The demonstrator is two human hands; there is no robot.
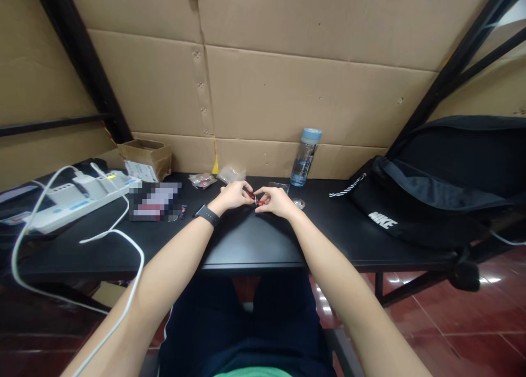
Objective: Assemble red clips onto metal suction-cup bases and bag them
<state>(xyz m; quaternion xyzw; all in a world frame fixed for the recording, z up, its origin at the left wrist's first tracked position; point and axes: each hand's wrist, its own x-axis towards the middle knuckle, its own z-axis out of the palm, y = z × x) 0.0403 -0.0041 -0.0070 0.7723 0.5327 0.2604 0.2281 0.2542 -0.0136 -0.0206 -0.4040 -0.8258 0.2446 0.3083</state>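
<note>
Both hands meet over the middle of the black table [255, 240]. My left hand [237, 195], with a dark watch [207, 215] on its wrist, is closed in a pinch on one side of a small red and black item [258, 202]. From the other side my right hand [274, 200] pinches the same item. Its kind is too small to make out, and the fingers cover much of it. Just right of my right hand lies a small roll of clear tape [298, 203]. A clear plastic bag [279, 187] is partly hidden behind that hand.
Left are a white power strip [86, 204] with looping white cables, an open cardboard box [147, 159] and a pixelated item [156, 201]. Small plastic packets [203, 180] lie at the back. A water bottle [304, 159] stands behind my right hand; a black backpack [431, 185] sits right.
</note>
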